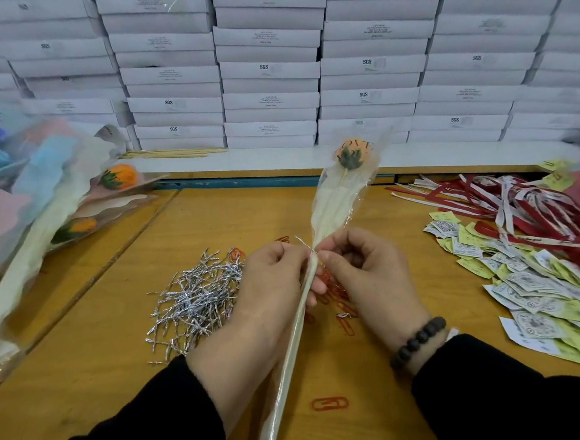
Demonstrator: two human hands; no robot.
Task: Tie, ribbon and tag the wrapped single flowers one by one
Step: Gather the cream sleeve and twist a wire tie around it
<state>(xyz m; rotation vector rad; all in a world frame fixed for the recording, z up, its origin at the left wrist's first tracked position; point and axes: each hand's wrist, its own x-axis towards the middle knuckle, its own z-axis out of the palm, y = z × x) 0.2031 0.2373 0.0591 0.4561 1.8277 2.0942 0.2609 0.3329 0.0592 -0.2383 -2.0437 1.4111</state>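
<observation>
The wrapped flower [329, 213] stands tilted over the middle of the counter [94, 336], and looks light, its crinkly clear sleeve slippery and easily crushed near the orange bloom, so the narrow neck over the stiff stem seems the safe grip. There both hands work: the left hand [272, 283] curls round the stem while the right hand [360, 266] pinches the silver twist tie [306, 246] at the neck. One flower is in hand, several wrapped flowers [57, 201] lie far left, the heap of ties [197, 295] near left, and ribbons [507, 201] and tags [533, 285] to the right are too many to count.
</observation>
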